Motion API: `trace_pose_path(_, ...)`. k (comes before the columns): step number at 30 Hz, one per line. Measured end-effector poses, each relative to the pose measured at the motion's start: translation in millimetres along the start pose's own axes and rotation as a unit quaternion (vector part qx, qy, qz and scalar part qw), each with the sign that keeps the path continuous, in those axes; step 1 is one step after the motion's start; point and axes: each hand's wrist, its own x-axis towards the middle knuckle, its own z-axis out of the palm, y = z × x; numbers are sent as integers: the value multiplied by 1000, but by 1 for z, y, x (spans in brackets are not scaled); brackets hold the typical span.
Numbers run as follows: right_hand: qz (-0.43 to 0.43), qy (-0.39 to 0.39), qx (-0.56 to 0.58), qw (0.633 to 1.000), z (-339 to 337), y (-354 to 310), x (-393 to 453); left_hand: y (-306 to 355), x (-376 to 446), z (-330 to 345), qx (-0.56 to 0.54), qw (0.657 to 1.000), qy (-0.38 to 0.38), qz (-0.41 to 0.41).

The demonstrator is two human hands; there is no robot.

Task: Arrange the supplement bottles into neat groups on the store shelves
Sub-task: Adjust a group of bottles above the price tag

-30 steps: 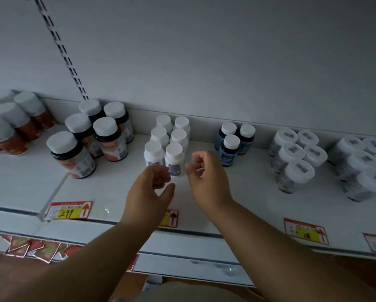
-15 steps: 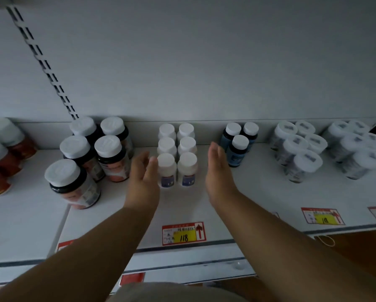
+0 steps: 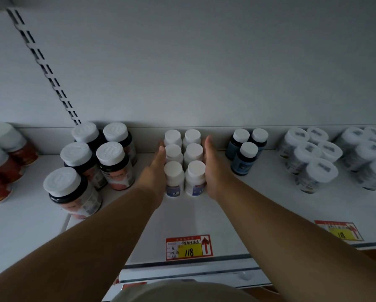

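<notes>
**Both hands flank the block of small white bottles**

Six small white bottles [image 3: 183,162] stand on the white shelf [image 3: 259,205] in two columns of three, reaching back to the rear wall. The left hand [image 3: 155,173] lies flat along the left column with its fingers straight and together, and the right hand [image 3: 212,168] lies the same way along the right column. Each palm faces inward against the bottles, so the block sits pressed between the two hands; neither hand curls round anything.

To the left stand five large dark jars [image 3: 91,164] with wide white lids, just beside the left wrist. Further left are red jars [image 3: 6,162], partly cut off by the frame edge. To the right of the block stand three blue bottles [image 3: 245,150] in a tight cluster, and beyond them several shrink-wrapped white tubs [image 3: 311,158]; their labels are too dim to read, though they look like one product. A red and yellow price tag [image 3: 189,247] marked 118 sits on the front edge of the shelf below the block.
</notes>
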Motion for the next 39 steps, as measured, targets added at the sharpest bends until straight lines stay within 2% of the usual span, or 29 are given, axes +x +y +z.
trace_pose_path(4,0,-10,18,1000,1,0,4,2,-2,2,-25,1000,-8,4)
trace_pose_path(9,2,15,8,1000,1,-7,-8,3,-8,0,-31,999,-21,7)
trace_pose_path(12,-50,64,-70,994,-9,-4,-26,-2,-16,-14,76,994,34,72)
trace_pose_path(14,-123,92,-183,971,-18,5,-43,-9,-28,-27,123,982,63,124)
trace_pose_path(16,-182,78,-293,935,-25,19,-60,-19,-40,-39,176,972,58,147)
trace_pose_path(21,-255,49,-398,880,-31,44,-65,-24,-47,-47,333,925,-17,180)
trace_pose_path(23,-263,72,-404,873,-31,44,-63,-23,-44,-45,364,910,-8,201)
trace_pose_path(27,-269,87,-412,866,-30,46,-61,-25,-40,-44,379,901,23,210)
trace_pose_path(35,-275,95,-426,857,-30,47,-58,-24,-38,-43,380,901,12,209)
trace_pose_path(39,-268,79,-405,870,-28,45,-62,-25,-45,-42,373,904,26,207)
